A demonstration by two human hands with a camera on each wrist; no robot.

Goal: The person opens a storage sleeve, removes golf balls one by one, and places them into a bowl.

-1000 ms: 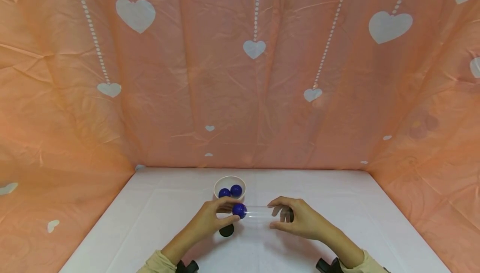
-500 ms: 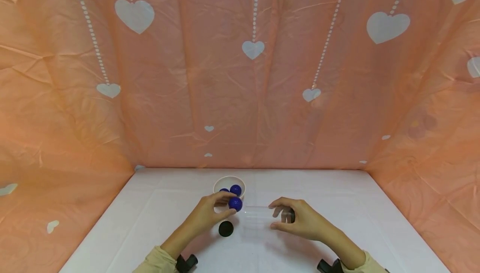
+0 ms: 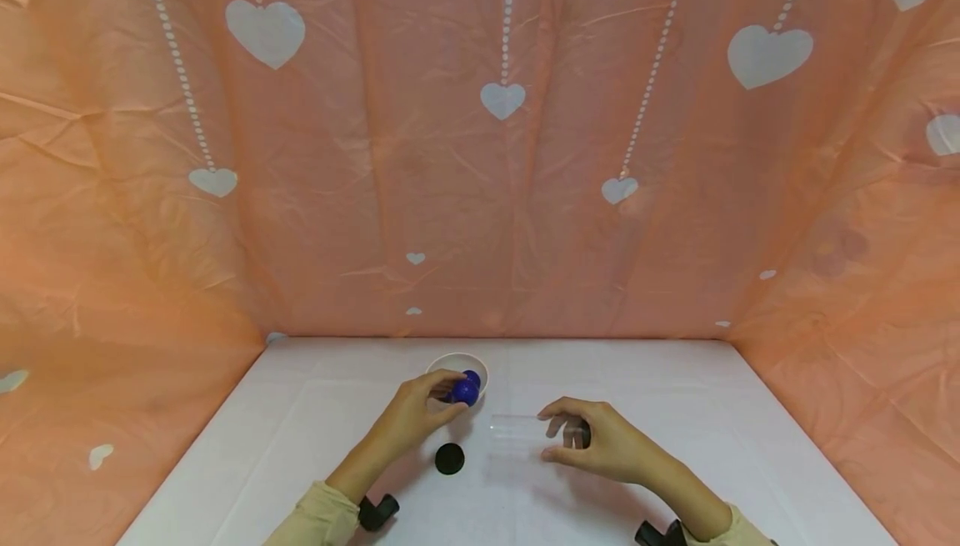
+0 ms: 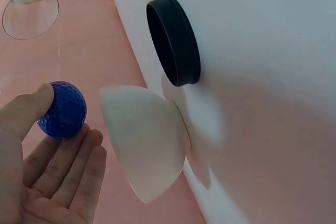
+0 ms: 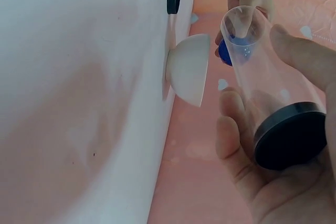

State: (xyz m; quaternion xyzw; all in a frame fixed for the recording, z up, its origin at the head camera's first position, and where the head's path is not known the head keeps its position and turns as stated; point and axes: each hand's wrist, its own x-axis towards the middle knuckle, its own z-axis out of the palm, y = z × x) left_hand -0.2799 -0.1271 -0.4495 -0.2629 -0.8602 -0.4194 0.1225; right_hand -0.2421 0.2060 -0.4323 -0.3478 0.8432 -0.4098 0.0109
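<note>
My left hand (image 3: 411, 414) pinches a dimpled blue golf ball (image 4: 64, 109) between thumb and fingers, raised near the rim of a white bowl (image 4: 144, 142). In the head view, part of another blue ball (image 3: 472, 377) shows in the bowl behind the held one. My right hand (image 3: 606, 442) grips a clear tube (image 5: 262, 66), thumb on one side and fingers on the other. A black cap (image 5: 291, 139) closes the tube's end near the palm. Its other end is uncovered and faces left, a gap away from the held ball.
A loose black cap (image 3: 450, 458) lies on the white table (image 3: 637, 379) below the left hand, in front of the bowl. Behind and along both sides hangs an orange sheet (image 3: 435, 196) with white hearts.
My left hand has drawn the golf ball away from the tube's uncovered end, left and back toward the bowl. The right hand and tube stay nearly in place.
</note>
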